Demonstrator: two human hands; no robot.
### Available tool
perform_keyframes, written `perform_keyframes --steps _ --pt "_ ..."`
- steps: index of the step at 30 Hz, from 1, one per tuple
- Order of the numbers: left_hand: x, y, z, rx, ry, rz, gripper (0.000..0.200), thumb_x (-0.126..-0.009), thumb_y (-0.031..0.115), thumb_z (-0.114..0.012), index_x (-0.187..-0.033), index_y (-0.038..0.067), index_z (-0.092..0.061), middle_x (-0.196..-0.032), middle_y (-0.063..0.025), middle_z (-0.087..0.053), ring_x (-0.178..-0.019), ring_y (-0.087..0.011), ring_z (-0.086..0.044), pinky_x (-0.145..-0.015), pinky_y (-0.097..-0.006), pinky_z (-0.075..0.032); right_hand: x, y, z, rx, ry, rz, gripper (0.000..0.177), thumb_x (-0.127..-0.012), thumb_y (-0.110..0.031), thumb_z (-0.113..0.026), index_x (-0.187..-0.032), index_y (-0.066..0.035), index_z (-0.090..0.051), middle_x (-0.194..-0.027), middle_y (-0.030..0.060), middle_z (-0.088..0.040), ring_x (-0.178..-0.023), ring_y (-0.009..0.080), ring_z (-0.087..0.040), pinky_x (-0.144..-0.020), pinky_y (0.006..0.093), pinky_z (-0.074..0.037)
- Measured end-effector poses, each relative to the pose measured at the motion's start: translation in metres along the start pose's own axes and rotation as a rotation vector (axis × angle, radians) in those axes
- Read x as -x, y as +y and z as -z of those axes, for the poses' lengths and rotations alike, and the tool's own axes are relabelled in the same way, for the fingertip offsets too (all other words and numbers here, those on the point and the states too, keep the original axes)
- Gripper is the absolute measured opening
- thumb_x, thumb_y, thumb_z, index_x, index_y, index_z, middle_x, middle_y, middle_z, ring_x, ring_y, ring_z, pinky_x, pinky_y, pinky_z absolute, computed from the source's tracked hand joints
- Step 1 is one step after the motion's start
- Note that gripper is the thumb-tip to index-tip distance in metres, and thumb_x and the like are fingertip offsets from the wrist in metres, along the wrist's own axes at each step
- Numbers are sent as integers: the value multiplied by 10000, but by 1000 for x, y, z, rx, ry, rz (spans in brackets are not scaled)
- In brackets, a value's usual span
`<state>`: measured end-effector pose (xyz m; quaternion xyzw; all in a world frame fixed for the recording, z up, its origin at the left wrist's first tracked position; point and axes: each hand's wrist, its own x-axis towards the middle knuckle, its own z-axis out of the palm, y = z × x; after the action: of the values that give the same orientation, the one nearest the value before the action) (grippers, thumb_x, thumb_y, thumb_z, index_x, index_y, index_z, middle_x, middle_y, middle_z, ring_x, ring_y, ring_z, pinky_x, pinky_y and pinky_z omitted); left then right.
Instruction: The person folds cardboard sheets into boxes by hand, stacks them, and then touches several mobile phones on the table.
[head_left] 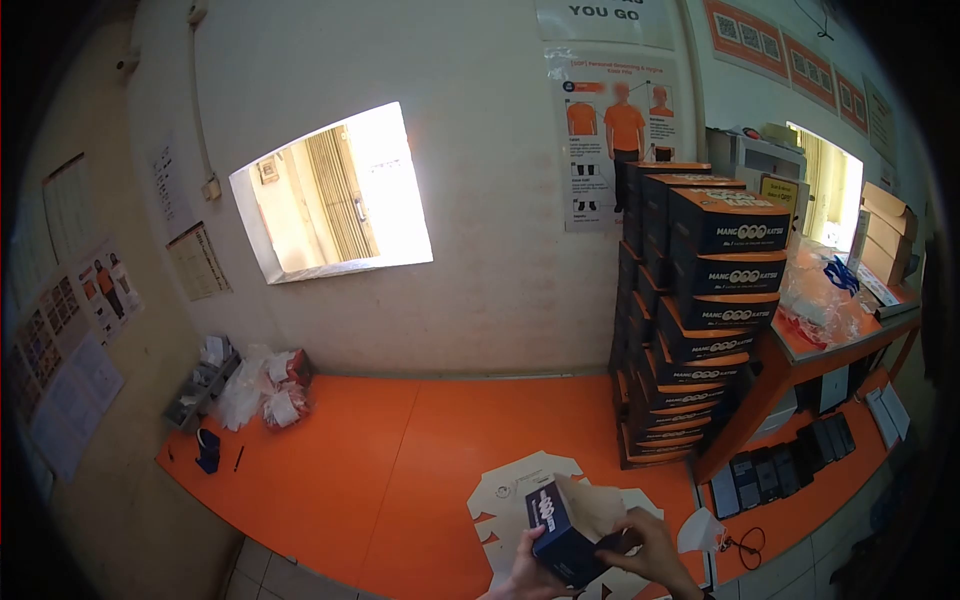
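A dark blue box (562,542) with white lettering is tilted above the orange table, its pale inner flaps standing up at the top. My left hand (533,572) grips its lower left side. On the right side, my right hand (648,550) has its fingers bent against the box near a pale flap. Flat unfolded cardboard sheets (500,494) lie on the table under and around the box.
Tall stacks of dark boxes (715,330) stand at the right rear of the orange table (400,460). Plastic bags (265,390) and a grey tray (190,400) are at the far left. A raised shelf (740,425) and dark devices (770,478) are on the right.
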<state>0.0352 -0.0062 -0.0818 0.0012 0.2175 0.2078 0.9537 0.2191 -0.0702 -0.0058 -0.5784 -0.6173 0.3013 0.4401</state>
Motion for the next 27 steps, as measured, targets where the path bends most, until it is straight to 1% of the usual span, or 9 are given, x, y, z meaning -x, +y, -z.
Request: perform_keyframes --steps 5,6,9,10,13,14,17,22,27 --pt "4 4 -39 -163 116 62 738 -737 622 -402 -1263 107 -447 -1244 -141 -492 -1125 -306 -472 -980 -526 -308 -3 -6 -15 196 -69 -182 437 -685 -203 -790 -998 -5 -558 -726 68 -572 -645 140 -617 -578 268 -498" --pt "-1 7 -32 -175 75 33 810 -728 655 -348 -1321 103 -377 -1270 -146 -464 -1140 -300 -462 -974 -517 -310 -1 -8 -25 9 68 131 394 -736 -193 -745 -1052 -12 -594 -658 46 -576 -625 164 -587 -633 295 -486" --pt "0 7 -14 -210 -14 -197 850 -744 646 -413 -1351 59 -314 -1294 -190 -415 -1145 -319 -455 -971 -499 -328 -5 29 -6 59 295 289 309 -803 -144 -656 -1085 -25 -616 -793 91 -608 -728 211 -591 -701 301 -480" --pt "-33 -7 37 75 -27 -264 509 -796 445 -513 -1142 74 -544 -1083 -121 -579 -1008 -259 -544 -871 -390 -443 -11 40 -6 -61 395 87 371 -810 -141 -614 -1165 -47 -559 -1033 161 -559 -981 267 -541 -834 347 -442" --pt "-49 -8 116 -1222 147 -114 468 -770 253 -558 -1185 48 -495 -1066 -117 -573 -928 -216 -560 -858 -366 -434 -10 61 -37 59 264 46 485 -803 -209 -618 -1247 -78 -471 -1256 196 -393 -1158 320 -414 -932 388 -377" --pt "-33 -9 85 -1079 182 -87 502 -755 179 -559 -1227 55 -444 -1073 -135 -540 -984 -233 -525 -859 -383 -418 -1 47 -33 86 200 -124 708 -727 -325 -716 -1306 -99 -377 -1334 225 -277 -1233 351 -313 -991 412 -315" --pt "25 -22 -41 -1650 68 -1077 512 -741 126 -561 -1231 67 -425 -1066 -135 -497 -1019 -236 -482 -849 -375 -416 18 42 -67 303 283 8 455 -746 -230 -694 -1135 -57 -533 -1140 189 -449 -1022 310 -498 -826 372 -447" --pt "10 -18 -12 -1076 79 -449 547 -731 164 -557 -1231 49 -368 -1130 -240 -412 -1054 -388 -427 -937 -423 -343 26 56 -51 -375 100 -299 478 -727 -201 -660 -1151 -67 -485 -1075 141 -401 -1116 304 -364 -953 394 -325" --pt "12 -28 -2 -1885 -2 -752 782 -706 208 -590 -1344 29 -176 -1230 -295 -325 -1146 -435 -345 -990 -453 -298 37 46 -56 -88 156 -267 712 -684 -273 -719 -1289 -110 -380 -1222 190 -330 -1198 356 -308 -1012 426 -286"
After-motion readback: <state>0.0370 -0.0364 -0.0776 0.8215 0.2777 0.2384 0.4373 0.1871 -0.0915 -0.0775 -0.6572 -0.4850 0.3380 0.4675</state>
